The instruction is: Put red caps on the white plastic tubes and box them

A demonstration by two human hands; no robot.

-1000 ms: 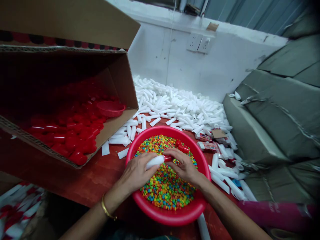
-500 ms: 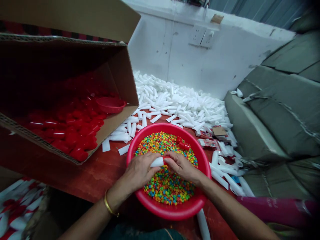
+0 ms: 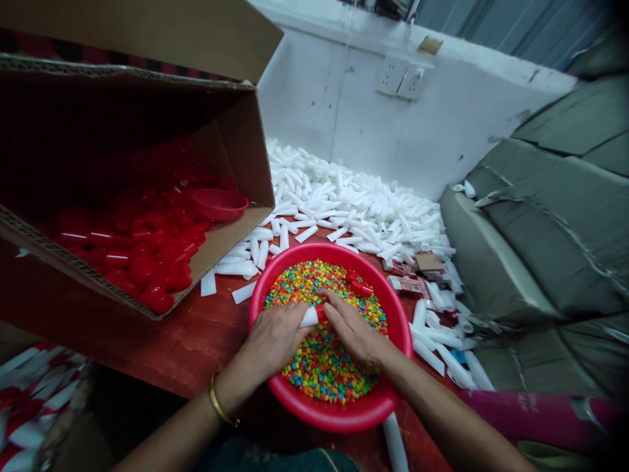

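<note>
My left hand (image 3: 276,337) is wrapped round a white plastic tube (image 3: 309,317), which lies sideways above the basin. A red cap (image 3: 321,313) sits on the tube's right end. Against that cap rests my right hand (image 3: 350,326), its fingers stretched out rather than curled round it. Both hands are over a red basin (image 3: 403,328) filled with small multicoloured candies (image 3: 324,377). Two or so loose red caps (image 3: 361,287) lie on the candies near the far right rim. The tube's left end is hidden in my left hand.
A cardboard box (image 3: 246,242) on its side at left holds many red caps (image 3: 152,262) and a red bowl (image 3: 219,204). White tubes (image 3: 344,196) are heaped along the wall. Grey-green bundles (image 3: 521,229) stand at right. Red-capped tubes (image 3: 39,400) fill a carton at lower left.
The right fingers have gone from pinching the red cap to lying straight against it. More of the cap shows on the tube's end. The view has shifted slightly.
</note>
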